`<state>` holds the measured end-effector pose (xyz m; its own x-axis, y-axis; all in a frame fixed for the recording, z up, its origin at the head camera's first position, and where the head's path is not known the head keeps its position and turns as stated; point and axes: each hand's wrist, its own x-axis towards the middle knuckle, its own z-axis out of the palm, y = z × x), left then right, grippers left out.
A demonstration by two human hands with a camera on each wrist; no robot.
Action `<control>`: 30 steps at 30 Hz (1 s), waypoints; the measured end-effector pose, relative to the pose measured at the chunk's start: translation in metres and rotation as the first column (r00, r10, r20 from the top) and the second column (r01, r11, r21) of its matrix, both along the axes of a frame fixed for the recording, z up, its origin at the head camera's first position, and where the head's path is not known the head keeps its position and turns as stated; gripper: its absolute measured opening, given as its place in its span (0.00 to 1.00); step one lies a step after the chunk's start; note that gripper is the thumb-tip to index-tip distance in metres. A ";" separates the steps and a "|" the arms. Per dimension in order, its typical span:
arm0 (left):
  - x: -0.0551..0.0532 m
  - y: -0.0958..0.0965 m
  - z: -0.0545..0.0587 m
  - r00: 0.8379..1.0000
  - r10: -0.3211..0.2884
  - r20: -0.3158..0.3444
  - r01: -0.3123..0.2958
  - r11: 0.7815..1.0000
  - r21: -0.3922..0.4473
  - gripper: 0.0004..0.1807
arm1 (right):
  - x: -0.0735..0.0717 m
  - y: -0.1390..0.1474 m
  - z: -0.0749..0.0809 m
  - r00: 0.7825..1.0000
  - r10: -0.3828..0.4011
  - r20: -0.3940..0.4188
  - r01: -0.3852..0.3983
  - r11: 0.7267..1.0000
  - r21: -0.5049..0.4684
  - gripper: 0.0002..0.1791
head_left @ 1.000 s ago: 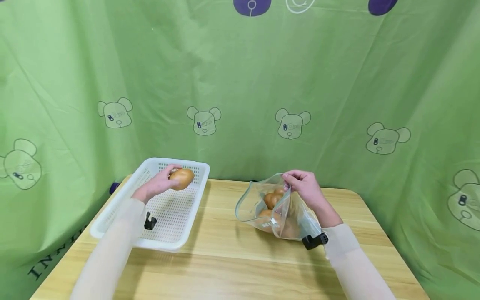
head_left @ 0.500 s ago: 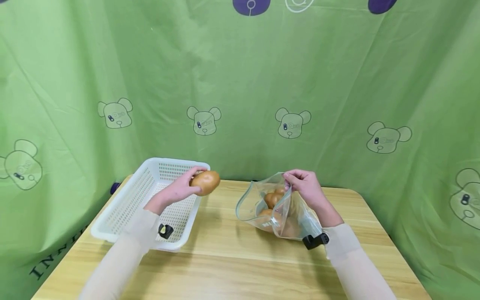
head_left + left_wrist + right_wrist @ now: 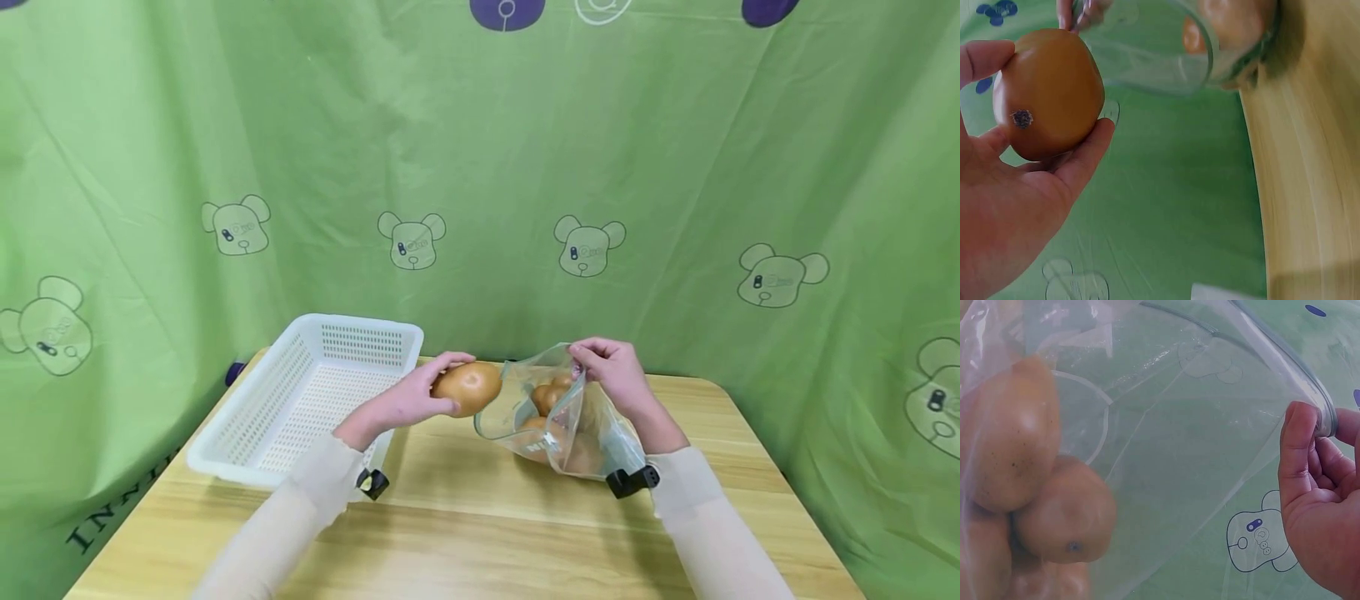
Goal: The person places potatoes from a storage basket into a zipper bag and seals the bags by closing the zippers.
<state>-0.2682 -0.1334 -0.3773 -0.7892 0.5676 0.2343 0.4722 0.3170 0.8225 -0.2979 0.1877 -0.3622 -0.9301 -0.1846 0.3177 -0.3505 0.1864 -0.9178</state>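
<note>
My left hand [image 3: 408, 402] grips a brownish-orange pear [image 3: 468, 389] between thumb and fingers, just left of the mouth of a clear zip bag [image 3: 603, 425]. In the left wrist view the pear [image 3: 1050, 94] shows a dark, rough spot at its end. The bag lies on its side with its mouth spread to the left. At the upper rim, my right hand [image 3: 621, 379] pinches the bag's edge between thumb and fingers. Several more pears [image 3: 1013, 437] lie inside the bag, seen through the plastic in the right wrist view.
A white perforated plastic basket [image 3: 255, 417] stands on the left of the wooden table [image 3: 465, 533]; no fruit shows in it. A green curtain [image 3: 495, 150] with bear-head drawings hangs behind the table and at both sides. Black camera mounts [image 3: 633, 482] sit on both wrists.
My left hand has carried the pear rightward from over the basket to beside the bag's mouth. My right hand has kept its pinch on the bag, nearly still.
</note>
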 end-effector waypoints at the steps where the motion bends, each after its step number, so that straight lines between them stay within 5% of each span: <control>1: 0.001 0.003 0.000 1.000 -0.016 -0.001 0.016 1.000 0.005 0.37 | 0.000 0.000 0.000 1.000 0.000 -0.003 0.000 1.000 -0.001 0.18; 10: 0.007 0.033 -0.003 0.996 -0.088 0.015 0.087 0.995 0.057 0.37 | -0.002 -0.001 -0.002 1.000 0.019 -0.015 -0.020 1.000 -0.019 0.19; 17: 0.018 0.048 0.008 0.996 -0.089 0.016 0.088 0.993 0.075 0.36 | -0.002 -0.002 -0.002 1.000 0.013 -0.005 -0.013 1.000 -0.023 0.19; 24: -0.002 0.062 -0.021 0.997 -0.014 -0.079 0.015 1.000 0.022 0.38 | -0.001 -0.002 -0.002 1.000 0.025 0.000 -0.025 1.000 -0.005 0.18; 30: -0.008 0.074 -0.033 0.975 0.036 -0.221 -0.048 0.998 -0.048 0.38 | -0.001 -0.003 -0.001 0.999 0.033 -0.001 -0.033 0.999 -0.008 0.18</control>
